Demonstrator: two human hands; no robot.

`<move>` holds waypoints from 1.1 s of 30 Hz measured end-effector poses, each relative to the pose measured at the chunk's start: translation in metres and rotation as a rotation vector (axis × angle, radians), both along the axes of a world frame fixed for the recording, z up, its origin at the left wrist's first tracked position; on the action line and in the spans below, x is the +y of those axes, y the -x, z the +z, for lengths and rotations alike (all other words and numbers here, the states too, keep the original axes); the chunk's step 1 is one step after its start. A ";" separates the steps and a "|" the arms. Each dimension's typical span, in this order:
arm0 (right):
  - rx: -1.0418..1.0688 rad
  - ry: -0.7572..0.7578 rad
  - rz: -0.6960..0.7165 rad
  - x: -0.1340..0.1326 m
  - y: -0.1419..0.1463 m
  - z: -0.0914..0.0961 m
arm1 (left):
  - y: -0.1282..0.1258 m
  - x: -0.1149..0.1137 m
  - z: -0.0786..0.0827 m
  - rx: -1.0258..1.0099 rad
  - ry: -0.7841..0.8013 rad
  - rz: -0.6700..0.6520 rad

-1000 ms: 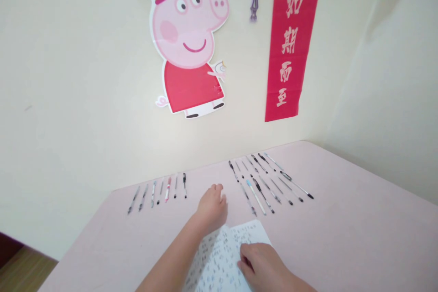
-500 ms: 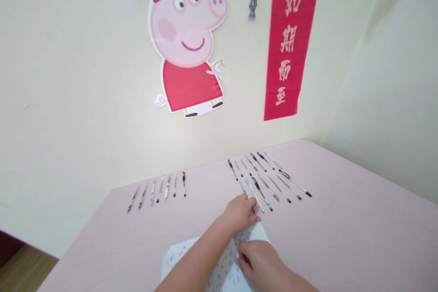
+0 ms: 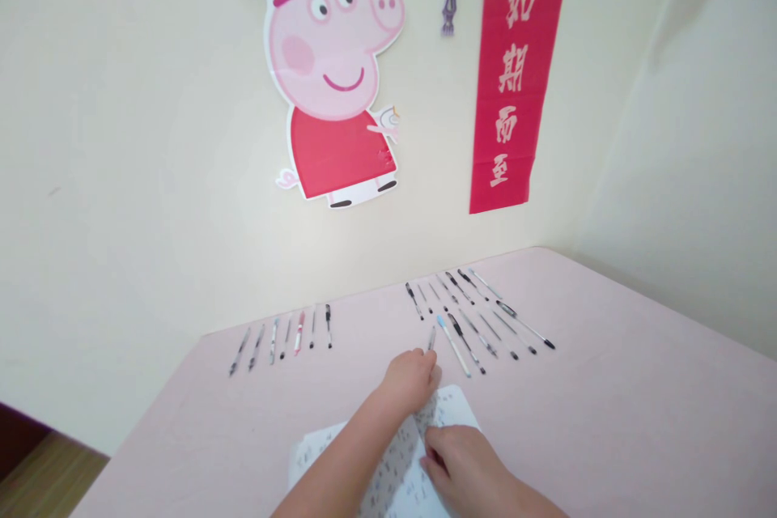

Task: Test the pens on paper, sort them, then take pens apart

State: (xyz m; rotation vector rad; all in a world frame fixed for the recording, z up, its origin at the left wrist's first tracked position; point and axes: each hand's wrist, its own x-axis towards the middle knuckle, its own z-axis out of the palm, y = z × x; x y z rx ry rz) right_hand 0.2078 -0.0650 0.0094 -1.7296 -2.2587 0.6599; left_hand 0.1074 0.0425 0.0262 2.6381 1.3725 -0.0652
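My left hand [image 3: 413,379] reaches over the open notebook [image 3: 316,445] and grips a slim greyish pen [image 3: 431,337], whose upper end sticks out beyond the fingers. That pen is just left of a pen with a light blue cap [image 3: 454,346] in the right-hand group. My right hand [image 3: 458,461] rests on the notebook's right page with its fingers curled closed. Whatever those fingers hold, if anything, is hidden beneath them. Handwriting covers the notebook pages, which my left forearm partly hides.
On the pale pink table [image 3: 212,421], several pens and refills lie in a row at the left, including a pink-and-white pen [image 3: 299,333]. Two rows lie at the right, including a black-capped pen [image 3: 466,342]. A wall with a pig cutout [image 3: 340,146] stands behind.
My left hand has moved slightly left with the greyish pen, drawing it away from the blue-capped pen. My right hand stays on the notebook.
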 end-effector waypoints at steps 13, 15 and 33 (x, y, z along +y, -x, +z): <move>-0.014 0.006 0.011 0.000 -0.001 0.000 | 0.074 -0.015 0.025 -0.082 -0.072 0.307; -0.009 0.005 0.011 -0.001 -0.001 0.002 | 0.105 -0.017 0.026 -0.065 -0.068 0.426; -0.017 0.026 0.009 -0.001 0.000 0.007 | 0.302 -0.060 0.008 0.293 -0.060 0.672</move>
